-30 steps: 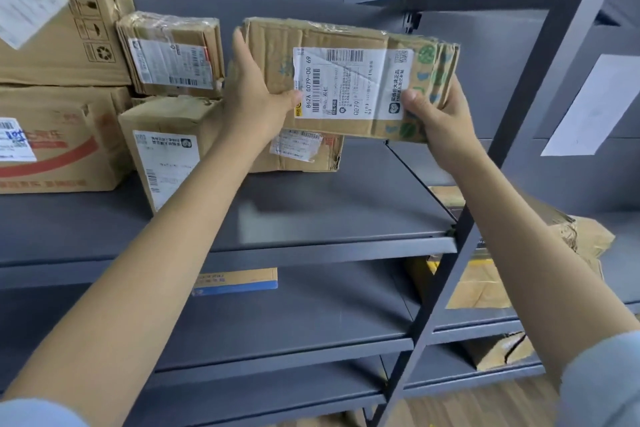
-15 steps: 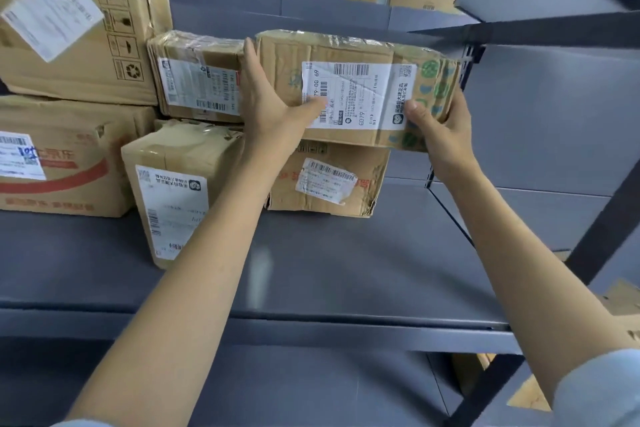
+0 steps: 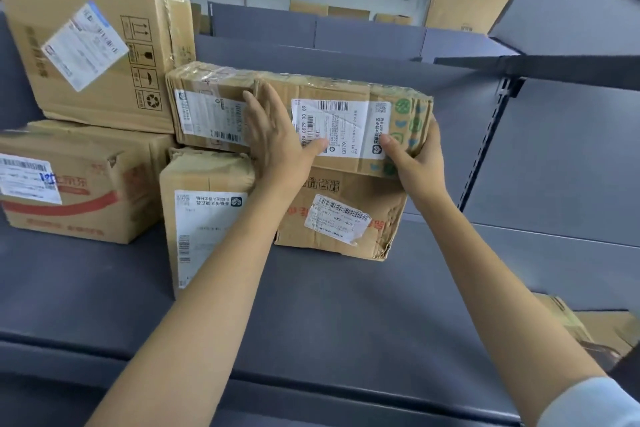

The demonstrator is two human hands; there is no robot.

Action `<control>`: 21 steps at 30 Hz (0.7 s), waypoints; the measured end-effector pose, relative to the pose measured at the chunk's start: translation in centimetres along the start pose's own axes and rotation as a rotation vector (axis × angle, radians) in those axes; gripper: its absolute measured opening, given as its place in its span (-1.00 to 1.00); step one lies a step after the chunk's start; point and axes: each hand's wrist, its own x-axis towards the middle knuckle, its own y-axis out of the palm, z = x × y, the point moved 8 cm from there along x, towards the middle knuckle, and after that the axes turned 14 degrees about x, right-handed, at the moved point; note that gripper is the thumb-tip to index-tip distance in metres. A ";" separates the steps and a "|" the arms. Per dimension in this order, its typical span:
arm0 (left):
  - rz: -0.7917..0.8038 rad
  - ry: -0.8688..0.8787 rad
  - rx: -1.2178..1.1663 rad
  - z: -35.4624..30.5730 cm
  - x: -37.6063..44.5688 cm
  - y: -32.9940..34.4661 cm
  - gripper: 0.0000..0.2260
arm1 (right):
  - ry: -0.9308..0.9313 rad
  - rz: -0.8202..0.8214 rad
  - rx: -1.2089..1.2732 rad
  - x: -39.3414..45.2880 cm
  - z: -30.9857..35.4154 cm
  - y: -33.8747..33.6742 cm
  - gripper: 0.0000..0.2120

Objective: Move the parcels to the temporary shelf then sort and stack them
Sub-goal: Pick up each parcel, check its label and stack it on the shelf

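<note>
Both grips, head view: the left hand [image 3: 273, 135] lies with straight fingers flat against the front face of a long brown cardboard parcel with a white label and green printed marks [image 3: 363, 125], its thumb pointing across the label. The right hand [image 3: 417, 158] grips the parcel's right lower corner, thumb on the front face and fingers wrapped behind the end. This held parcel sits on top of a creased brown cardboard box with a skewed white barcode label [image 3: 339, 215], which stands on the grey metal shelf [image 3: 346, 315]. Touching the held parcel's left end is a tape-wrapped brown parcel with a white label [image 3: 207, 107], resting on an upright brown parcel with a tall white label [image 3: 204, 215]. Farther left, a large brown carton with handling symbols [image 3: 100, 45] is stacked on a brown carton with a red stripe [image 3: 79, 180]. Light blue sleeves [image 3: 588, 406] show at the lower edge. More brown cartons [image 3: 467, 3] stand on distant shelving at the back.
</note>
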 end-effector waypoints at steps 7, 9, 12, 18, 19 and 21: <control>0.065 -0.004 0.063 0.0 0.9 1.2 -0.05 | 0.092 0.062 -0.065 1.6 -0.9 0.0 -0.31; 0.078 -0.007 0.088 0.1 1.1 1.7 -0.08 | 0.115 0.067 -0.090 2.2 -1.1 0.2 -0.34; 0.091 -0.025 0.123 0.0 1.1 2.5 -0.19 | 0.134 0.047 -0.137 2.7 -1.2 0.3 -0.39; 0.117 -0.012 0.145 -0.2 0.9 3.4 -0.24 | 0.187 -0.033 -0.200 2.8 -2.0 0.1 -0.44; 0.123 -0.013 0.150 -0.3 0.8 3.4 -0.24 | 0.192 -0.039 -0.203 2.8 -2.1 0.0 -0.43; 0.137 -0.020 0.147 -0.4 0.7 3.2 -0.23 | 0.204 -0.037 -0.217 2.7 -2.1 0.1 -0.42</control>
